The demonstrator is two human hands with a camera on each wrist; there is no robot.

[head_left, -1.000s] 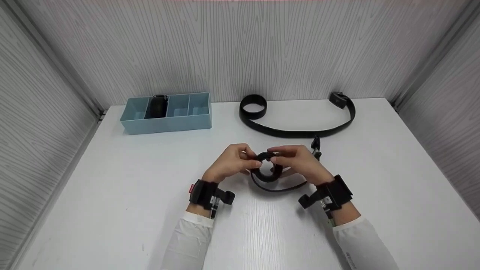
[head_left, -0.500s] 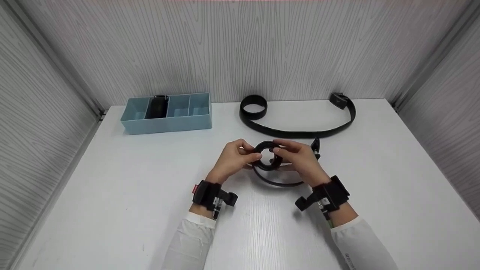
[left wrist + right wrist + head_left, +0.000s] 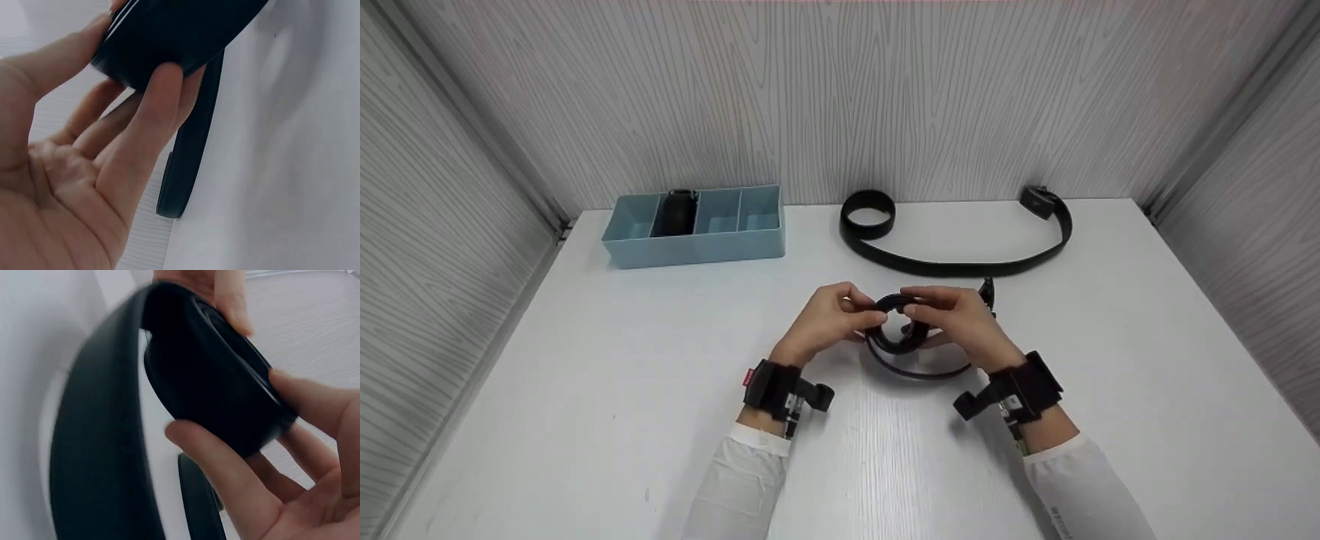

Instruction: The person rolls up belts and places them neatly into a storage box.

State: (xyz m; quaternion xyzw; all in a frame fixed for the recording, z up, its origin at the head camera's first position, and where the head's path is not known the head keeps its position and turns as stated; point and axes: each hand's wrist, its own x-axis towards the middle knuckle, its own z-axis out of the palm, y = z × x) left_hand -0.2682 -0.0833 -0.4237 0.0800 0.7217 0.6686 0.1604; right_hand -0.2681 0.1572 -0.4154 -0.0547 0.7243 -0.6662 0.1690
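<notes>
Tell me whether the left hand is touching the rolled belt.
Touching. The left wrist view shows the left hand with its thumb and fingers pressed round the edge of the rolled belt, no gap between them.

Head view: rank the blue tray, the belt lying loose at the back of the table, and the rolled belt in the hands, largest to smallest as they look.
1. Loose belt, widest span.
2. Blue tray.
3. Rolled belt, pinched by the left hand and right hand; it sits nearer the camera and still looks smallest.

left hand (image 3: 73,185) gripping rolled belt (image 3: 169,34)
</notes>
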